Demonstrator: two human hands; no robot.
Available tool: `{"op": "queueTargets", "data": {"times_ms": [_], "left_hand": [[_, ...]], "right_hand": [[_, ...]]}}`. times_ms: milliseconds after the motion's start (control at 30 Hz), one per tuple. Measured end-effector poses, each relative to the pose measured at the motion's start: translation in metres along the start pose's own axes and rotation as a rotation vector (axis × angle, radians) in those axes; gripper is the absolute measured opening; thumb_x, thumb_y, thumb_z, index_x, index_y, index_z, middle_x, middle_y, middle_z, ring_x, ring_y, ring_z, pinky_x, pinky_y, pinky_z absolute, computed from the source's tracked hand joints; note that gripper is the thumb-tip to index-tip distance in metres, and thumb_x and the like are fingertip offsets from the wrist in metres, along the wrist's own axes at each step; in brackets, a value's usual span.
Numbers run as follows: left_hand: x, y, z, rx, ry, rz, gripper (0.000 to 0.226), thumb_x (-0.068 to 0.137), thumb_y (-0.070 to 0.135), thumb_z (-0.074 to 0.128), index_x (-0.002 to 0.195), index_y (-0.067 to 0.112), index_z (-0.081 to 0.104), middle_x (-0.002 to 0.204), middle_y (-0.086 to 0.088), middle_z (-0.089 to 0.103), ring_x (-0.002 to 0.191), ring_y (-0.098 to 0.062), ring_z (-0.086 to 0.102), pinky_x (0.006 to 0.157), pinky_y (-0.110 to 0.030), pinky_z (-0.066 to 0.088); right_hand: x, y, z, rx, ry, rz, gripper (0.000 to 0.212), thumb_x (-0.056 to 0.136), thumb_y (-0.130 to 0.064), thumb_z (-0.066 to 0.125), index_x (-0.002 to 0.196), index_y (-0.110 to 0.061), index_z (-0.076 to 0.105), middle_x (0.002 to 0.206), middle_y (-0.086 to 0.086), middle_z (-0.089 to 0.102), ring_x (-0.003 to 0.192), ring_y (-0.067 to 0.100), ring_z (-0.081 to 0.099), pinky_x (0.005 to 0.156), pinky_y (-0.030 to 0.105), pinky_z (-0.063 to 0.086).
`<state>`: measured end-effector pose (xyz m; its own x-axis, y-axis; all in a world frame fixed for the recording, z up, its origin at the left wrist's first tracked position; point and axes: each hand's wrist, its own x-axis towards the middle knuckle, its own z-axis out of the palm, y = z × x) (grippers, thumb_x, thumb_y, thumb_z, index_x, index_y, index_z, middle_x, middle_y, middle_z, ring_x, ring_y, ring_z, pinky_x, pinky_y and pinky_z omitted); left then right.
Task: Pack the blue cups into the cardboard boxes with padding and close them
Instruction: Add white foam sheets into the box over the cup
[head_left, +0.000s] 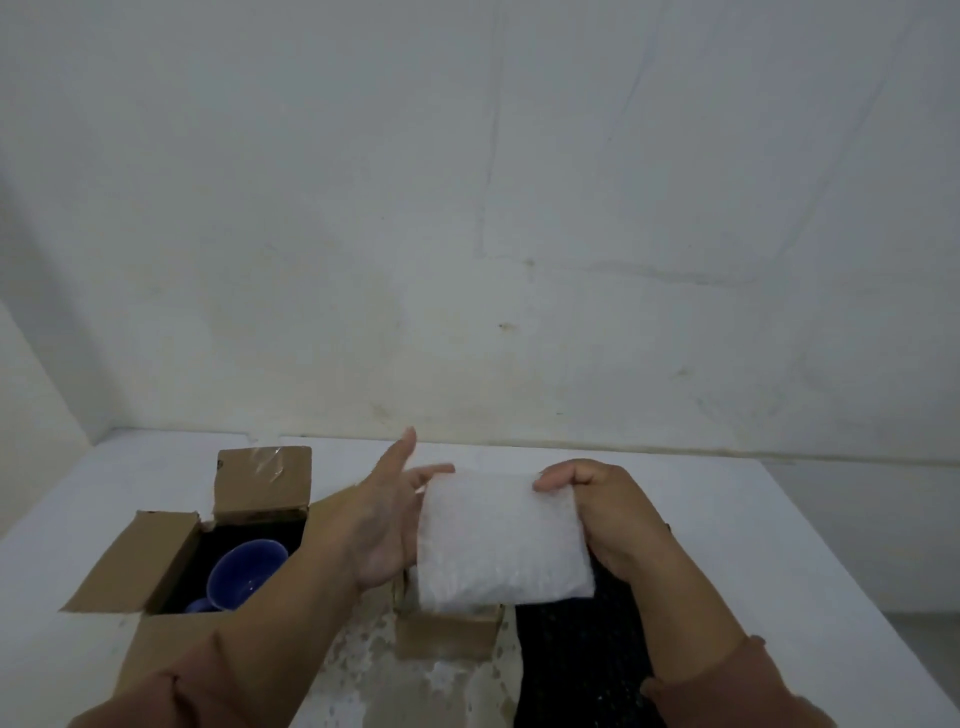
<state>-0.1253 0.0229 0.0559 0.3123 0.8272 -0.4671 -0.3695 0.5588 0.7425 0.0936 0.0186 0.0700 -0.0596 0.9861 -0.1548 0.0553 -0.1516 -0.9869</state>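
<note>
White padding (503, 540), a folded wad of what looks like bubble wrap, is held up between both hands above the table (727, 519). The right hand (608, 519) is clamped on its right edge, thumb on top and fingers curled behind. The left hand (387, 514) is spread flat against the left edge, fingers apart and not closed round it. Below the padding sits a small cardboard box (447, 631), mostly hidden, so I cannot tell what it holds. Further left stands another cardboard box (171, 561) with its flaps open, and a blue cup (244, 574) lies tilted inside it against a dark lining. Brown sleeves (727, 691) cover both forearms.
</note>
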Motion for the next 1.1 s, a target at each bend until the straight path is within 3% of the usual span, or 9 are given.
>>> {"op": "queueTargets", "data": {"times_ms": [67, 167, 300, 467, 567, 633, 733, 900, 1100], "left_hand": [[0.0, -0.004, -0.001, 0.144, -0.042, -0.083, 0.049, 0.096, 0.044, 0.042, 0.119, 0.004, 0.061, 0.115, -0.017, 0.067, 0.109, -0.035, 0.062, 0.092, -0.047, 0.05], [0.005, -0.01, -0.002, 0.254, 0.095, -0.009, 0.017, 0.094, 0.006, 0.052, 0.106, 0.001, 0.063, 0.102, -0.017, 0.069, 0.094, -0.032, 0.064, 0.084, -0.043, 0.052], [0.017, -0.013, -0.015, 0.334, 0.234, 0.04, 0.02, 0.089, -0.001, 0.057, 0.108, 0.004, 0.059, 0.109, -0.017, 0.066, 0.098, -0.033, 0.063, 0.091, -0.048, 0.052], [0.025, -0.025, -0.015, 0.793, 0.419, 0.221, 0.054, 0.085, 0.006, 0.063, 0.132, 0.017, 0.038, 0.12, -0.007, 0.051, 0.09, -0.017, 0.054, 0.061, -0.021, 0.046], [0.033, -0.035, -0.015, 0.964, 0.481, 0.307, 0.056, 0.08, -0.008, 0.058, 0.122, 0.021, 0.036, 0.127, -0.008, 0.04, 0.081, -0.012, 0.049, 0.069, -0.034, 0.052], [0.038, -0.044, -0.018, 1.179, 0.46, 0.356, 0.047, 0.078, -0.012, 0.054, 0.109, 0.021, 0.039, 0.14, -0.01, 0.028, 0.101, -0.019, 0.049, 0.082, -0.033, 0.048], [0.041, -0.055, -0.023, 1.481, 0.453, 0.416, 0.038, 0.083, -0.006, 0.05, 0.115, 0.013, 0.047, 0.154, -0.01, 0.014, 0.137, -0.027, 0.027, 0.1, -0.027, 0.036], [0.04, -0.054, -0.026, 1.853, 0.313, 0.329, 0.047, 0.089, 0.021, 0.049, 0.135, 0.012, 0.045, 0.145, -0.006, 0.036, 0.132, -0.022, 0.033, 0.115, -0.032, 0.027], [0.036, -0.04, -0.034, 2.112, 0.041, 0.174, 0.081, 0.08, 0.044, 0.053, 0.147, 0.01, 0.023, 0.157, -0.009, 0.017, 0.146, -0.025, 0.011, 0.122, -0.044, 0.002]], "right_hand": [[0.002, 0.002, 0.007, -0.072, 0.008, -0.046, 0.054, 0.076, 0.022, 0.045, 0.046, -0.016, 0.068, 0.079, -0.001, 0.067, 0.077, 0.021, 0.063, 0.069, 0.028, 0.052], [0.005, 0.005, 0.011, -0.071, -0.021, -0.02, 0.048, 0.081, 0.017, 0.045, 0.056, -0.015, 0.071, 0.093, 0.0, 0.068, 0.09, 0.022, 0.062, 0.079, 0.031, 0.052], [0.009, 0.013, 0.011, 0.167, -0.139, 0.19, 0.027, 0.086, 0.003, 0.044, 0.078, -0.005, 0.068, 0.092, 0.012, 0.066, 0.082, 0.027, 0.06, 0.071, 0.036, 0.048], [0.027, 0.047, 0.028, -0.345, -0.075, 0.183, 0.023, 0.08, 0.001, 0.055, 0.08, -0.021, 0.062, 0.1, 0.008, 0.06, 0.086, 0.022, 0.057, 0.071, 0.032, 0.045], [0.038, 0.059, 0.041, -0.534, -0.012, 0.169, 0.029, 0.08, 0.004, 0.047, 0.089, -0.021, 0.059, 0.108, 0.005, 0.055, 0.095, 0.02, 0.055, 0.072, 0.028, 0.045], [0.045, 0.065, 0.048, -0.668, -0.024, 0.151, 0.035, 0.082, 0.006, 0.043, 0.098, -0.021, 0.058, 0.118, 0.004, 0.052, 0.105, 0.021, 0.052, 0.075, 0.024, 0.042], [0.052, 0.071, 0.057, -0.812, -0.022, 0.1, 0.042, 0.084, 0.009, 0.039, 0.111, -0.019, 0.056, 0.127, 0.005, 0.046, 0.111, 0.021, 0.049, 0.081, 0.023, 0.041], [0.051, 0.077, 0.063, -1.115, -0.018, 0.003, 0.045, 0.084, 0.001, 0.041, 0.121, -0.022, 0.051, 0.126, 0.007, 0.047, 0.117, 0.026, 0.042, 0.094, 0.032, 0.039], [0.041, 0.08, 0.058, -1.502, -0.091, -0.176, 0.035, 0.092, -0.018, 0.041, 0.125, -0.015, 0.05, 0.145, 0.007, 0.027, 0.126, 0.031, 0.029, 0.101, 0.042, 0.026]]}}
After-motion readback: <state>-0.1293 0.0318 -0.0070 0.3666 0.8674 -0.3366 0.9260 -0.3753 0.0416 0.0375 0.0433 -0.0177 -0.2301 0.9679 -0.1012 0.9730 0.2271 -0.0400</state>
